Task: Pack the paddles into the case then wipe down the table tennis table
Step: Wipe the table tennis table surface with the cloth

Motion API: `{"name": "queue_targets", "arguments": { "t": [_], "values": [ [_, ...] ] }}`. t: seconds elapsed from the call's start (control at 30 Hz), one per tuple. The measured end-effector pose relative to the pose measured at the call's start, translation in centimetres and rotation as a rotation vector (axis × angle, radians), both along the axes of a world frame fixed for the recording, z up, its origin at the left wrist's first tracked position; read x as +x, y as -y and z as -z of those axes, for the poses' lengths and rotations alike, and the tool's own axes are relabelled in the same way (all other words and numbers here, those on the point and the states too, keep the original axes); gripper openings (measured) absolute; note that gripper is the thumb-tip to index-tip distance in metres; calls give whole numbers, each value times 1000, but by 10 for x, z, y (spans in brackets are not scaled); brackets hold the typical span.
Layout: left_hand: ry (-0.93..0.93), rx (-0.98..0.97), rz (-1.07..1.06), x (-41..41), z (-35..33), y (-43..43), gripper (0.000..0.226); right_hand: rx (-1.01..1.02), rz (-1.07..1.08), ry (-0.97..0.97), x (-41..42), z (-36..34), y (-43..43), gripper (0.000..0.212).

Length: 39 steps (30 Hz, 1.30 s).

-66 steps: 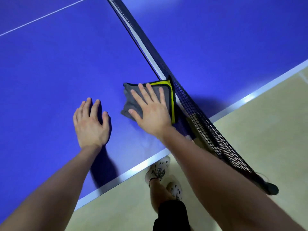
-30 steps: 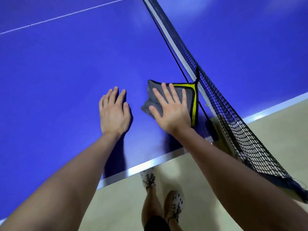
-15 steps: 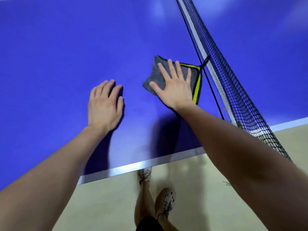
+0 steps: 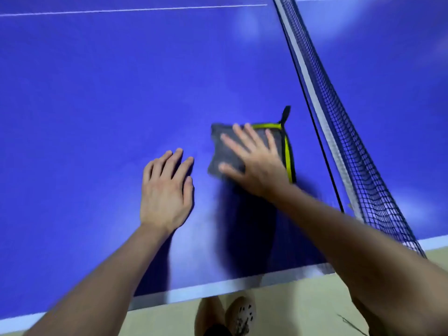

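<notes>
We see a black mesh net with a white top band, beige floor, and one pale perforated shoe, blurred.

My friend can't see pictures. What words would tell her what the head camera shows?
A person's right hand presses a grey cloth with a yellow edge flat on a blue table tennis table, close to the net. The left hand rests open on the table beside the cloth.
</notes>
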<state>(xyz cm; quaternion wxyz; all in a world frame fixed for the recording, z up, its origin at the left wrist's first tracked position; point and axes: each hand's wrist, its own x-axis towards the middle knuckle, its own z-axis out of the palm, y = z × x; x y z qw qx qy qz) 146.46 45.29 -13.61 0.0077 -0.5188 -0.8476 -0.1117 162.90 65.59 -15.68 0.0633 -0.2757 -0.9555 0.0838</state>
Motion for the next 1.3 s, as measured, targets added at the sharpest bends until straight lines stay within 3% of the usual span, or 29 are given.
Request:
{"name": "queue_targets", "arguments": {
  "t": [0.1,0.2,0.3,0.53,0.67,0.8,0.9,1.07,1.3],
  "values": [
    [-2,12,7,0,0,0,45,-35,259,21,-84,-4,-77,79],
    [1,26,2,1,4,2,46,-65,315,71,-127,-7,-120,80],
    [3,25,-1,1,3,2,46,-76,236,71,-118,-9,-110,76],
    [4,-35,-2,1,-2,-1,49,-25,-142,6,-3,-12,26,77],
    [23,-64,0,1,-5,-1,50,-14,-214,38,-17,-11,-9,79],
    [63,-71,30,-12,-18,-11,37,15,-37,19,-85,0,-73,79],
    [84,-12,69,-57,-36,-49,25,-16,152,12,-143,0,-120,79],
    [36,115,-41,-173,-37,-156,28,-35,299,5,-211,0,-179,78],
    [22,-32,-109,-271,-5,-289,52,22,336,-17,-270,6,-253,78]
  ]
}}
